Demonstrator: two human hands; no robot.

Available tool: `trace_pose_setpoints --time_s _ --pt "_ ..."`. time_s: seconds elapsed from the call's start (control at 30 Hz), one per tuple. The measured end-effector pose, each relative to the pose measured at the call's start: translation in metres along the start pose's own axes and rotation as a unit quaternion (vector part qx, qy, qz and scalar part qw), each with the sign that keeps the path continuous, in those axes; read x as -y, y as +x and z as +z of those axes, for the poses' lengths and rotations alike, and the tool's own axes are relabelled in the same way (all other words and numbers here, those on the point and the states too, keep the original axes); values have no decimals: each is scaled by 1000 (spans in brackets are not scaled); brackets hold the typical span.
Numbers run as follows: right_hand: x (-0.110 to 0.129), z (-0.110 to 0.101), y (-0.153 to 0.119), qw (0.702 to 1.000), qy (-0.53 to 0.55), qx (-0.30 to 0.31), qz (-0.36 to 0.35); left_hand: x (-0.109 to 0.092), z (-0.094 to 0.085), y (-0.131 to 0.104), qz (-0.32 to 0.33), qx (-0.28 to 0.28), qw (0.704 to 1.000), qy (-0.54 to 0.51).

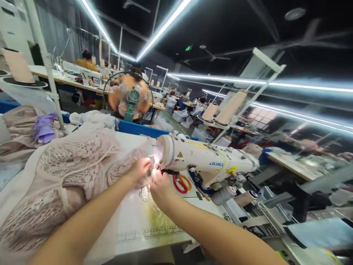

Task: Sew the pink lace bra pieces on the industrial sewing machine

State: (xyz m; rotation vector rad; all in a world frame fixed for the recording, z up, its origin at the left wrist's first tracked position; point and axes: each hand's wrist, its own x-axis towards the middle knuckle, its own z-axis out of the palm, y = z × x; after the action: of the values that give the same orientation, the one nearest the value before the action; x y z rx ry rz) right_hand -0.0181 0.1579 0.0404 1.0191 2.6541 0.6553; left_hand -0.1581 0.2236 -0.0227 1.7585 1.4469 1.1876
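Note:
Both hands meet under the lit needle end of a white sewing machine (197, 156). My left hand (141, 170) is closed, with its fingertips bent toward the needle area. Beside it my right hand (161, 187) is closed too, thumb and fingers pinched together just below the machine head. What sits between the fingers is too small and glaring to make out. Pale pink lace fabric (79, 162) spreads over the table left of my hands, and a bunched part of it lies close to my left hand. Red-handled scissors (180, 184) rest behind my right hand.
A ruler strip (150, 233) marks the table's front edge. Thread cones (233, 106) stand on a rack behind the machine, and spools (245, 198) lie to its right. A large fan (128, 96) stands beyond the blue table edge. Several people work at far machines.

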Motion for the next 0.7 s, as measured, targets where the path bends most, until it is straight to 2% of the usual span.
trace_pose_setpoints --time_s 0.23,0.37,0.53,0.7 --pt "6 -1 1 998 -26 51 3 7 29 4 -17 -25 999 -20" --pt "10 1 2 994 -52 92 10 15 37 1 -54 13 998 -32" --pt "16 4 3 994 -47 100 22 16 36 -3 -99 68 992 -26" --pt "17 8 4 996 -42 78 26 14 23 -4 -96 125 987 -23"
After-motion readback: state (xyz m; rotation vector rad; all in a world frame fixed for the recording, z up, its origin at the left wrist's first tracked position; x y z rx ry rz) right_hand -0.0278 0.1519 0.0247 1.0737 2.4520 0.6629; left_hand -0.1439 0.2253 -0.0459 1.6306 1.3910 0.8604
